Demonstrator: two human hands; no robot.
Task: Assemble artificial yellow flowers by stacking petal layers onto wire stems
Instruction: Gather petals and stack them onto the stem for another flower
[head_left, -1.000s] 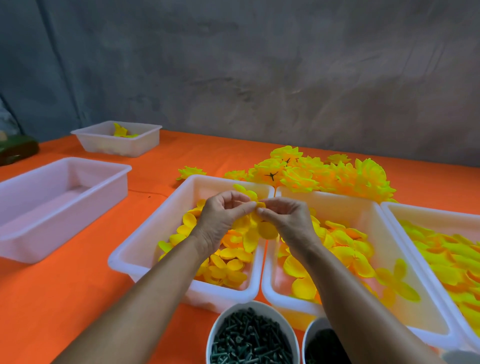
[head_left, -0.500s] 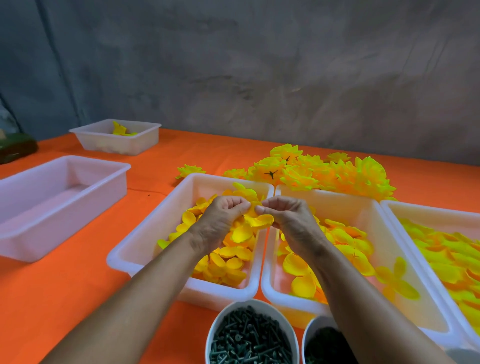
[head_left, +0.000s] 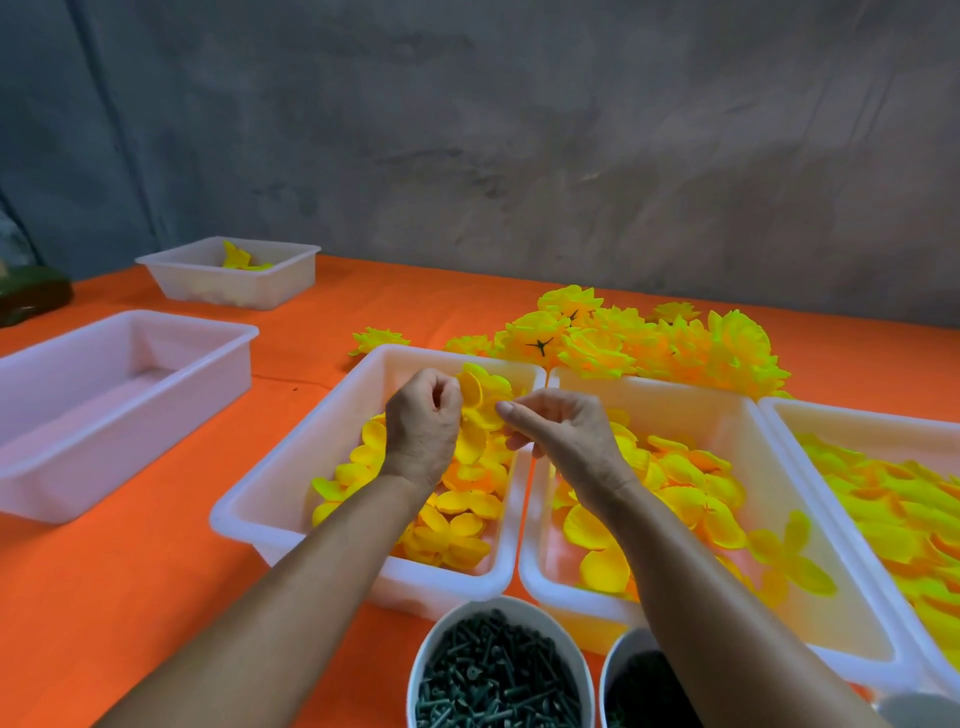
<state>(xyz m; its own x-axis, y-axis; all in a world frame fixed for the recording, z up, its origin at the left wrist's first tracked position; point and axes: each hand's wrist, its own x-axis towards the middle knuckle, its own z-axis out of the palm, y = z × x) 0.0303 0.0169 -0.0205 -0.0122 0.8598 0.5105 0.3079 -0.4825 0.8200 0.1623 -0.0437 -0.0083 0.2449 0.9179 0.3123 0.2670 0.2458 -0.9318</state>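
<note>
My left hand (head_left: 423, 426) and my right hand (head_left: 563, 434) meet over the gap between two white trays, both pinching a stack of yellow petal layers (head_left: 483, 402) from either side. Any stem inside the stack is hidden by fingers and petals. Below the hands, the left petal tray (head_left: 270, 499) holds small yellow petal layers. The middle tray (head_left: 748, 447) holds larger yellow-orange ones. A pile of finished yellow flowers (head_left: 639, 343) lies behind the trays.
A third petal tray (head_left: 779, 410) sits at the right edge. Two white bowls stand near me, one of dark green stem pieces (head_left: 493, 675), one dark-filled (head_left: 639, 686). An empty white bin (head_left: 124, 405) and a smaller bin (head_left: 234, 275) stand left on the orange tablecloth.
The hands drew slightly apart while turning the petal stack; its petals, earlier hanging below the fingers, now stand up between my hands.
</note>
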